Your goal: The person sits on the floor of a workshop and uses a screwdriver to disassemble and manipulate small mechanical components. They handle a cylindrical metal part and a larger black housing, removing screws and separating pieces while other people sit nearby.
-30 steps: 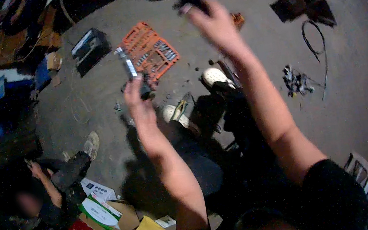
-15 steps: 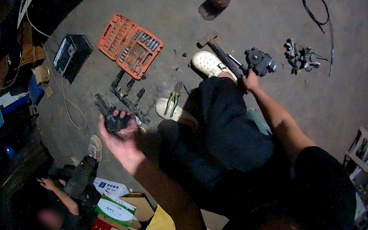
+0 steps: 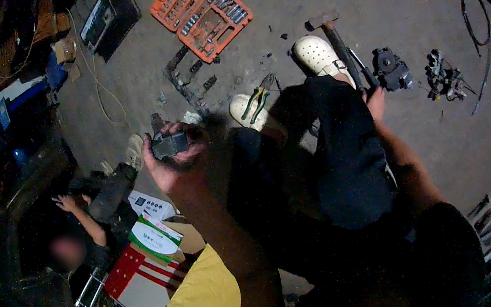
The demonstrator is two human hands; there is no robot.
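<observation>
Dark blocky part (image 3: 173, 144) in left hand (image 3: 165, 170), fingers (image 3: 194, 137) curled round it, right hand (image 3: 376, 104) at hammer (image 3: 341, 52), grip unclear.

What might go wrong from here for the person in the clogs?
The hammer alongside the right clog might knock that foot if moved carelessly. The pliers lying over the left clog might slide off if that foot shifts. The dark blocky part in the left hand might drop if the grip loosens.

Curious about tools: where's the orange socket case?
In the head view, the orange socket case lies open on the floor near top centre, right of the black box.
</observation>
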